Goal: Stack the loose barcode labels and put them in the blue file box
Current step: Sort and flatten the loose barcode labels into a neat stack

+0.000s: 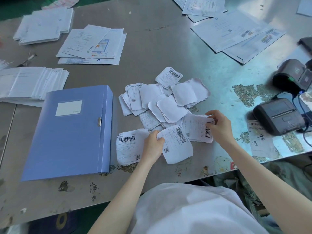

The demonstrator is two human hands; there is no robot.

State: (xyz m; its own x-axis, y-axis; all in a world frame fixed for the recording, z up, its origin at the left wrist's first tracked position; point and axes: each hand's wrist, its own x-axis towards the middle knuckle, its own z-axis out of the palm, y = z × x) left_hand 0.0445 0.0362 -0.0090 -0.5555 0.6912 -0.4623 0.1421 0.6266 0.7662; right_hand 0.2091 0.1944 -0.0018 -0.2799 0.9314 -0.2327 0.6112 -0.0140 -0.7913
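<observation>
Several loose white barcode labels lie scattered in a heap at the middle of the grey table, some face down. The blue file box lies flat and closed to their left, clasp on its right side. My left hand pinches the left edge of a printed label near the table's front; another label lies under its wrist side. My right hand grips the right end of a small stack of labels.
Stacks of white envelopes sit at the left, more envelopes and papers at the back. Black label printers with cables stand at the right. A printed slip lies by the front printer.
</observation>
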